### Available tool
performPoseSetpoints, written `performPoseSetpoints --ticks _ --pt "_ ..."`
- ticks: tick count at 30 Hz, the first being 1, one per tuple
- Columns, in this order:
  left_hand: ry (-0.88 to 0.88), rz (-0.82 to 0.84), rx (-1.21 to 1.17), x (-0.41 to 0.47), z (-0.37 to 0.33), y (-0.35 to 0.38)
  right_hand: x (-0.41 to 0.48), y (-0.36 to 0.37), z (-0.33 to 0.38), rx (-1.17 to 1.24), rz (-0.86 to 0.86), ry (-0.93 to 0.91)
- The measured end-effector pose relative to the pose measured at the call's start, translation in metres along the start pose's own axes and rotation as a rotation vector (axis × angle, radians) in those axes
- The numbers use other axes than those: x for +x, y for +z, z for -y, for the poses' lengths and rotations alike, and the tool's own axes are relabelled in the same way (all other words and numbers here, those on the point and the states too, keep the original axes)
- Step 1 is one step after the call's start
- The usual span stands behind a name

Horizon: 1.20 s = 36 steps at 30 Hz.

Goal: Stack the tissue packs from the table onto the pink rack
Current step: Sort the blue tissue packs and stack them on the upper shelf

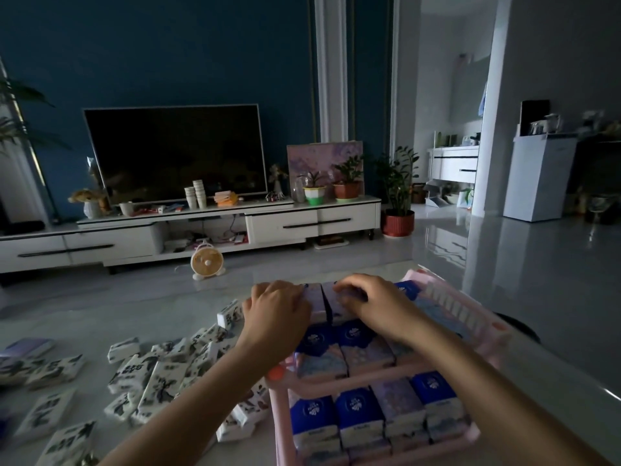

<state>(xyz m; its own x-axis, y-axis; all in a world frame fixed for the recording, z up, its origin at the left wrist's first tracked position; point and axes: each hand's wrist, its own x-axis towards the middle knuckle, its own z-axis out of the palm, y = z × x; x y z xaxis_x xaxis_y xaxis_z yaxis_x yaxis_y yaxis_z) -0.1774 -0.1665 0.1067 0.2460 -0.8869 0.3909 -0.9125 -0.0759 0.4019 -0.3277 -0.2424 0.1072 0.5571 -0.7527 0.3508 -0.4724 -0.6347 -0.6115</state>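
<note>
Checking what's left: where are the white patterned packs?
Head view, lower left: the white patterned packs lie scattered on the table, just left of the pink rack, where the left hand and right hand grip purple packs.

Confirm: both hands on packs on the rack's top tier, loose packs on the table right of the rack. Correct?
No. Head view shows the loose packs lie left of the rack, not right. Left hand and right hand are indeed on the top packs.

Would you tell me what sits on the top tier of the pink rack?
Blue and lilac tissue packs cover the top tier of the pink rack; the left hand and right hand hold the far upright ones. Hands and forearms hide several.
</note>
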Motion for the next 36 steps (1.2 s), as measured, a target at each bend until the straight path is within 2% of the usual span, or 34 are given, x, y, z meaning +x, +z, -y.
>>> performPoseSetpoints --ticks 5,9,13,16,20,22,26,30,33,36 --pt "-0.008 0.042 -0.01 0.005 0.005 0.004 0.003 0.004 -0.003 -0.02 -0.012 0.013" --pt "-0.017 0.008 -0.028 0.007 0.006 0.006 -0.001 0.005 0.0 -0.013 -0.016 0.012" --pt "-0.074 -0.127 -0.213 0.003 0.012 0.007 -0.014 0.003 0.011 0.008 -0.1 0.003" --pt "-0.05 -0.267 -0.306 -0.017 0.024 0.0 -0.024 -0.002 0.023 -0.041 -0.14 -0.039" --pt "0.067 -0.341 -0.257 -0.06 0.064 -0.02 -0.031 -0.003 0.047 -0.06 -0.137 -0.084" --pt "0.034 -0.326 -0.192 -0.08 0.094 -0.034 -0.034 0.006 0.065 -0.034 -0.126 -0.121" --pt "-0.14 -0.313 -0.131 -0.125 0.161 -0.058 -0.037 0.042 0.11 0.017 -0.059 -0.191" --pt "-0.315 -0.342 -0.159 -0.17 0.221 -0.077 -0.029 0.099 0.15 0.031 0.108 -0.204" --pt "-0.369 -0.386 -0.199 -0.197 0.255 -0.086 -0.019 0.147 0.172 0.026 0.207 -0.206" --pt "-0.396 -0.499 -0.139 -0.223 0.286 -0.088 -0.011 0.194 0.194 0.024 0.317 -0.199"
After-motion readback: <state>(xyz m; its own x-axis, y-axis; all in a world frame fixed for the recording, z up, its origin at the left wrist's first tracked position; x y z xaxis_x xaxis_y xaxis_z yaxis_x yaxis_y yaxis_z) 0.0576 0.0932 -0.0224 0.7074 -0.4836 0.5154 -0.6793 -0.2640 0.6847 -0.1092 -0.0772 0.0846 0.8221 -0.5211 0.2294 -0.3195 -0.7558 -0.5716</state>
